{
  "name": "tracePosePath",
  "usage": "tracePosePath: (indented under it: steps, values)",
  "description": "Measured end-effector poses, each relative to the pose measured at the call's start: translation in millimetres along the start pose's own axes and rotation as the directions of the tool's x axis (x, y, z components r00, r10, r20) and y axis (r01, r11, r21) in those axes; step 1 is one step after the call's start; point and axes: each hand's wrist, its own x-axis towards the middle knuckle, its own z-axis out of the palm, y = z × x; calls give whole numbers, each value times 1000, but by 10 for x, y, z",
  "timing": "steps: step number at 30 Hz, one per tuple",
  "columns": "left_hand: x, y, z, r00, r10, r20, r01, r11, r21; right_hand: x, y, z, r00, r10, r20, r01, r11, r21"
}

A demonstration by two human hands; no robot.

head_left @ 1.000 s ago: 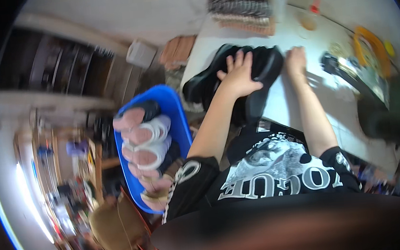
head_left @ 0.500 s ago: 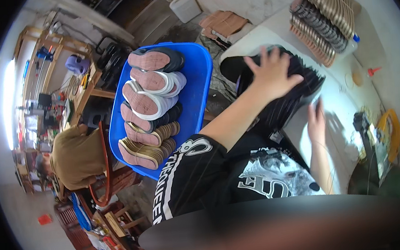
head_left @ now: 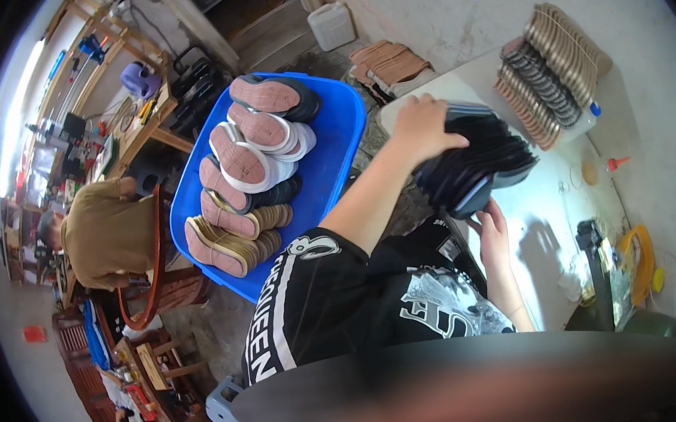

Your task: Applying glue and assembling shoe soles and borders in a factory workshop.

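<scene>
A thick stack of thin black pieces, which look like shoe soles (head_left: 478, 154), is held between my two hands over the near edge of the white table. My left hand (head_left: 427, 128) wraps round its far left end, with the thumb lying across the top. My right hand (head_left: 492, 228) has its fingers closed on the near end, against a smooth dark piece. Part of the stack's underside is hidden. To the left stands a blue tub (head_left: 331, 175) with bundled soles (head_left: 249, 158) in grey, white, dark and tan, their pinkish faces showing.
Tied bundles of tan and dark soles (head_left: 558, 63) stand at the table's far right. A red-tipped nozzle (head_left: 617, 163), a yellow tape ring (head_left: 640, 265) and a black tool (head_left: 596, 261) lie nearer. Brown folded pieces (head_left: 391, 66) are stacked behind. At left a person (head_left: 111, 235) sits at a bench.
Both hands have closed on the black stack from its two ends. The stack has tilted and shifted, and the view has turned slightly.
</scene>
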Motion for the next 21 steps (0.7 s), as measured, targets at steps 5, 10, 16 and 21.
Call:
tracePosePath:
  steps: [5, 10, 16, 21]
  values:
    - [362, -1041, 580, 973, -39, 228, 131, 905, -405, -83, -47, 233, 991, -130, 31, 133, 955, -264]
    - [230, -607, -3, 779, -49, 624, 487, 674, -555, 112, -231, 196, 1000, 0, 17, 0, 1000, 12]
    - [115, -633, 274, 802, -51, 595, 533, 512, -674, 126, -87, 46, 998, 39, 43, -35, 994, -103]
    - [164, -479, 98, 707, -263, 656, 706, 226, -671, 51, -362, -12, 978, 208, -18, -202, 921, -333]
